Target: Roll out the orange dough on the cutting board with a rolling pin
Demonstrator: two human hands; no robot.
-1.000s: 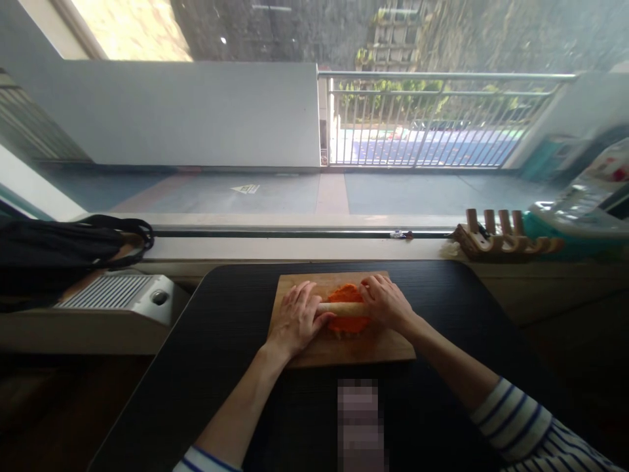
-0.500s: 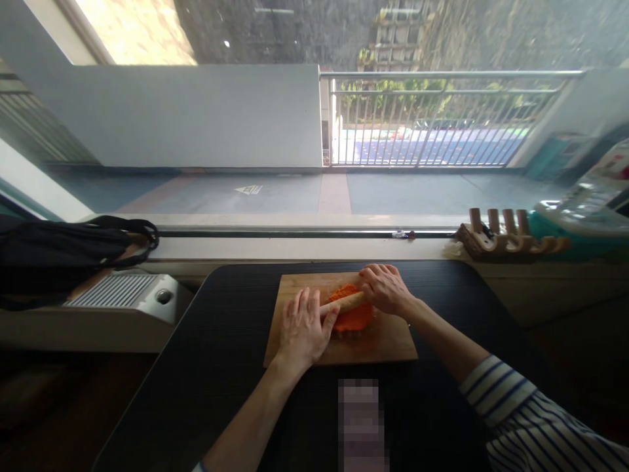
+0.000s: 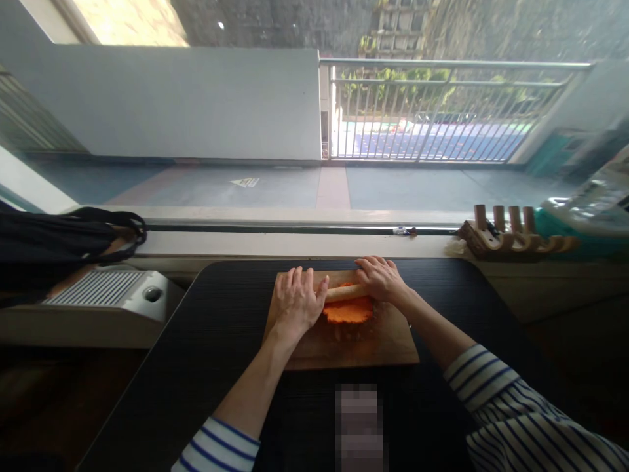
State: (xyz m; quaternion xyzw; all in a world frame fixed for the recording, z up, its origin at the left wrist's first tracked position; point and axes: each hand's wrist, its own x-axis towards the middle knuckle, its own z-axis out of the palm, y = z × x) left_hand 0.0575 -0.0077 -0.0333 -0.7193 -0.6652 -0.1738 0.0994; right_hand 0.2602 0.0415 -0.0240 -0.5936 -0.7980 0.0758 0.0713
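A wooden board [image 3: 373, 344] lies on a black table [image 3: 216, 328] below a window. On the board sits a flattened orange lump of dough [image 3: 348, 310]. A pale wooden rolling pin [image 3: 344, 292] rests across the far part of the dough. My left hand [image 3: 295, 301] lies palm down on the pin's left end, fingers stretched forward. My right hand [image 3: 381, 278] presses on the pin's right end, fingers curved over it. Both sleeves are striped white and blue.
A white appliance with a ribbed top [image 3: 98, 295] stands left of the table, with a black bag [image 3: 59, 239] behind it. A wooden rack [image 3: 511, 236] and a teal container [image 3: 580, 229] stand on the sill at right. A blurred patch [image 3: 358, 426] covers the table's near edge.
Both hands have rolled the pin away from me, from the middle of the dough to its far edge. The left hand moved forward to level with the right.
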